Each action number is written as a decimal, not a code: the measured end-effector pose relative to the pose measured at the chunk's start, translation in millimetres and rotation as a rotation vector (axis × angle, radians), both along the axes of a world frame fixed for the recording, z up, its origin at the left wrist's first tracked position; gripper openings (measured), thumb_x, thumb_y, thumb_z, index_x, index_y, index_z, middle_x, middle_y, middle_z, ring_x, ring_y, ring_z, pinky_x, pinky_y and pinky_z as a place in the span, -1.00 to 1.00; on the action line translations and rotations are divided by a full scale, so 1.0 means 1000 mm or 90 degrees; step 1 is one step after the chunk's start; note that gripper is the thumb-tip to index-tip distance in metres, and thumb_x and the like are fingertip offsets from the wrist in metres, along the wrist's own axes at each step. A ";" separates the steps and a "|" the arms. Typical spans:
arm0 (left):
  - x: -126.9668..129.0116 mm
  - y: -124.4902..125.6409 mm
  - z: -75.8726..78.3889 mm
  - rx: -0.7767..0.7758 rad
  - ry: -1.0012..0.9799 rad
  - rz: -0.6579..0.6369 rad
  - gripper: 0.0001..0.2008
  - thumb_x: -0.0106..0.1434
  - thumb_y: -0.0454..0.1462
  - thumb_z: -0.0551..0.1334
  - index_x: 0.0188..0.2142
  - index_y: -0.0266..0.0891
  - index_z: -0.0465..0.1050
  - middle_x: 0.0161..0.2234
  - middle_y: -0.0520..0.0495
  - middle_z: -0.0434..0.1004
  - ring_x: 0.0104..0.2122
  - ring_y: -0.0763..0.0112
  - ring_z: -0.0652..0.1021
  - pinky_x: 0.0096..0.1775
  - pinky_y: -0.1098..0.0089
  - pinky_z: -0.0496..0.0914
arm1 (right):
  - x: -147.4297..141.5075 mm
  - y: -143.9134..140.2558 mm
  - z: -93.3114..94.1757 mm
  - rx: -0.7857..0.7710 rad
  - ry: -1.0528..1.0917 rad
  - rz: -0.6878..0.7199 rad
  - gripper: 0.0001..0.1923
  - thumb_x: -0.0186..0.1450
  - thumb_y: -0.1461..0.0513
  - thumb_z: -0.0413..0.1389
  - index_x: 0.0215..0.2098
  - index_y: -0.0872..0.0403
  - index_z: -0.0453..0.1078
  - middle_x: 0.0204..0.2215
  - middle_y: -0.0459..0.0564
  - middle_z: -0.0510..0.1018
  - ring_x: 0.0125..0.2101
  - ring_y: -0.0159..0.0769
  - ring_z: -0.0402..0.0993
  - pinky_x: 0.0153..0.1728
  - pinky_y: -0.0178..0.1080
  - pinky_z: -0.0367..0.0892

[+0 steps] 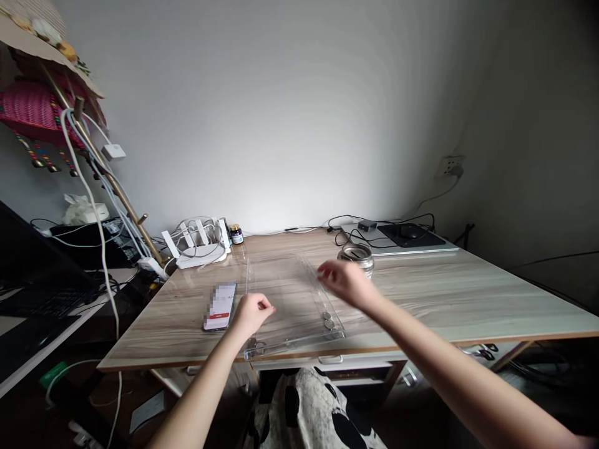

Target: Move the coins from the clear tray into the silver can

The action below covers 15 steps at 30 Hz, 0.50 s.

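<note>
A clear plastic tray point(285, 346) with raised edges lies on the wooden desk in front of me. Several small silver coins point(329, 324) rest along its right side, and more round pieces sit by its near left corner. Over the tray's left part, my left hand point(250, 313) is closed in a pinch; whatever it grips, if anything, is hidden. My right hand point(345, 282), slightly blurred, hovers by the tray's right edge with curled fingers, their contents too small to make out. Just behind it stands a glass jar point(356, 252) with a slotted metal lid, partly covered by the hand.
A phone point(221, 307) with a lit screen lies left of the tray. At the back left are a white router point(202, 252) and a small dark bottle point(236, 234). Cables, a grey board point(421, 248) and a black mouse point(409, 231) occupy the back right.
</note>
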<state>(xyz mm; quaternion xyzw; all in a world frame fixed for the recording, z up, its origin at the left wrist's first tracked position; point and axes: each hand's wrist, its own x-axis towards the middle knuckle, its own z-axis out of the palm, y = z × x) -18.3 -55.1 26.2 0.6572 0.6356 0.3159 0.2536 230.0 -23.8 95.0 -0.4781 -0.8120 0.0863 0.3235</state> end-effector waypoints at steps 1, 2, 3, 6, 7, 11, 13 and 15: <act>0.009 0.001 -0.001 0.005 -0.146 0.028 -0.82 -0.03 -0.20 0.23 -0.54 -0.30 0.43 -0.58 -0.03 0.45 -0.58 0.50 0.41 -0.49 0.49 0.28 | -0.012 -0.008 -0.010 -0.031 0.014 0.071 -0.78 0.16 0.12 0.04 -0.30 0.05 0.40 -0.46 -0.06 0.49 -0.50 -0.39 0.36 -0.49 -0.36 0.22; 0.019 0.000 -0.001 -0.005 -0.291 0.047 -0.77 -0.03 -0.16 0.24 -0.49 -0.33 0.44 -0.57 -0.04 0.46 -0.59 0.52 0.40 -0.51 0.49 0.28 | -0.023 -0.015 -0.019 -0.049 0.030 0.120 -0.76 0.16 0.11 0.04 -0.28 0.06 0.40 -0.44 -0.06 0.50 -0.50 -0.41 0.37 -0.49 -0.37 0.22; 0.029 -0.001 0.001 -0.022 -0.424 0.051 -0.72 -0.05 -0.14 0.26 -0.43 -0.34 0.45 -0.54 -0.06 0.47 -0.60 0.54 0.40 -0.51 0.50 0.29 | -0.033 -0.020 -0.026 -0.052 0.048 0.145 -0.76 0.17 0.11 0.03 -0.26 0.06 0.39 -0.42 -0.06 0.50 -0.50 -0.41 0.37 -0.48 -0.37 0.23; 0.055 -0.009 0.009 -0.071 -0.661 0.040 -0.65 -0.10 -0.15 0.32 -0.36 -0.37 0.45 -0.45 -0.12 0.50 -0.55 0.54 0.44 -0.52 0.53 0.31 | -0.049 -0.028 -0.033 -0.017 0.085 0.149 -0.79 0.19 0.15 0.02 -0.33 0.08 0.41 -0.46 -0.05 0.49 -0.51 -0.42 0.35 -0.46 -0.37 0.22; 0.059 -0.012 0.013 -0.082 -0.686 0.029 -0.65 -0.11 -0.16 0.33 -0.36 -0.37 0.46 -0.43 -0.14 0.50 -0.51 0.51 0.46 -0.51 0.53 0.31 | -0.050 -0.029 -0.031 -0.008 0.084 0.150 -0.80 0.19 0.16 0.02 -0.39 0.09 0.41 -0.50 -0.06 0.48 -0.52 -0.42 0.34 -0.47 -0.37 0.21; 0.053 -0.018 0.022 -0.092 -0.562 -0.031 -0.65 -0.04 -0.14 0.27 -0.30 -0.34 0.46 -0.29 -0.20 0.51 -0.34 0.36 0.51 -0.44 0.47 0.37 | -0.024 -0.015 -0.004 0.017 0.047 0.122 -0.82 0.18 0.20 0.01 -0.44 0.08 0.42 -0.53 -0.06 0.47 -0.53 -0.42 0.32 -0.49 -0.37 0.19; 0.039 -0.015 0.018 -0.040 -0.381 -0.041 -0.68 0.00 -0.17 0.24 -0.27 -0.31 0.46 -0.27 -0.19 0.51 -0.30 0.34 0.50 -0.37 0.43 0.39 | 0.001 0.003 0.014 0.038 0.010 -0.008 -0.81 0.16 0.20 0.00 -0.43 0.08 0.43 -0.50 -0.03 0.48 -0.53 -0.39 0.32 -0.51 -0.35 0.17; 0.024 -0.010 0.008 0.021 -0.168 -0.057 -0.76 0.02 -0.23 0.21 -0.30 -0.27 0.48 -0.31 -0.14 0.53 -0.31 0.35 0.50 -0.28 0.40 0.37 | 0.026 0.026 0.027 0.041 -0.063 -0.199 -0.82 0.13 0.20 0.01 -0.46 0.09 0.43 -0.51 0.02 0.47 -0.52 -0.35 0.31 -0.55 -0.33 0.14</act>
